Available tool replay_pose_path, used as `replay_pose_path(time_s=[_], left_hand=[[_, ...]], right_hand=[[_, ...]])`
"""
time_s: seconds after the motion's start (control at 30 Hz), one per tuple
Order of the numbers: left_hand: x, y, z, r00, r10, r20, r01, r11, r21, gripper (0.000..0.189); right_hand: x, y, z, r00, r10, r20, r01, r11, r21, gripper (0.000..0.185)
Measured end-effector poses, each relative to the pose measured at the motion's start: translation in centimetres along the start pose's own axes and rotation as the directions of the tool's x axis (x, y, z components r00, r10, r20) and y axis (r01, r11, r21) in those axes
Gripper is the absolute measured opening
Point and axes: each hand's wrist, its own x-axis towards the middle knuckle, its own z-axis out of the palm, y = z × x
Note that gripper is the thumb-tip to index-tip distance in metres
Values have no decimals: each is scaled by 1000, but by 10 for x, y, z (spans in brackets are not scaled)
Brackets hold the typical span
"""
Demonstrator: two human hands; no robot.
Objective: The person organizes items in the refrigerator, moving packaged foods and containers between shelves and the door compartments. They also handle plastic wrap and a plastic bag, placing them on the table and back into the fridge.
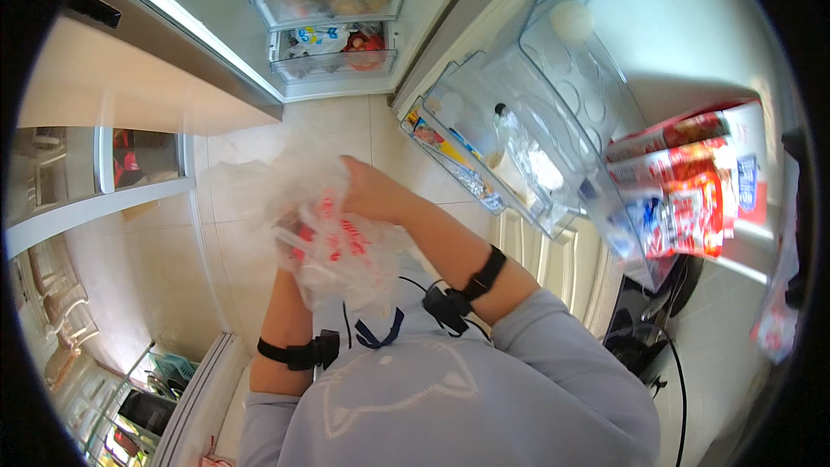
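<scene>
A translucent white plastic bag [337, 259] with red print hangs in front of my chest, its upper part blurred. My right hand [369, 193] grips the bag's upper right side, with the wrist bent inward. My left forearm rises to the bag from below, and the bag covers most or all of my left hand, so its grasp is hidden. Something dark and red [298, 237] shows through the bag's left side, too blurred to name.
An open refrigerator door [681, 39] on the right carries clear shelves with an egg [572, 21], a clear bottle [512, 130] and red food packets [690, 217]. Ahead, the refrigerator compartment holds clear drawers [334, 65] with bagged food. A glazed sliding door [104, 201] stands left.
</scene>
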Motion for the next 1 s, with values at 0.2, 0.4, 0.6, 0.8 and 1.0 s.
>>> replay_pose_path(time_s=[0.2,0.4,0.6,0.8,1.0], left_hand=[[-71,119,-29,971,-5,-239,-23,993,-117,47],[-156,270,-51,963,194,-187,-210,975,-68,49],[-292,477,-148,782,501,-371,-516,854,66,44],[-352,590,-226,552,646,-528,-718,690,93,37],[-382,730,-312,374,633,-678,-728,653,208,37]], right_hand=[[22,-59,121,985,48,164,-56,998,43,54],[61,-124,314,895,-158,416,16,946,325,44],[97,-207,593,749,-167,641,0,968,252,53],[163,-242,766,511,-70,857,-155,973,173,55],[247,-296,949,251,-117,961,-109,983,149,43]])
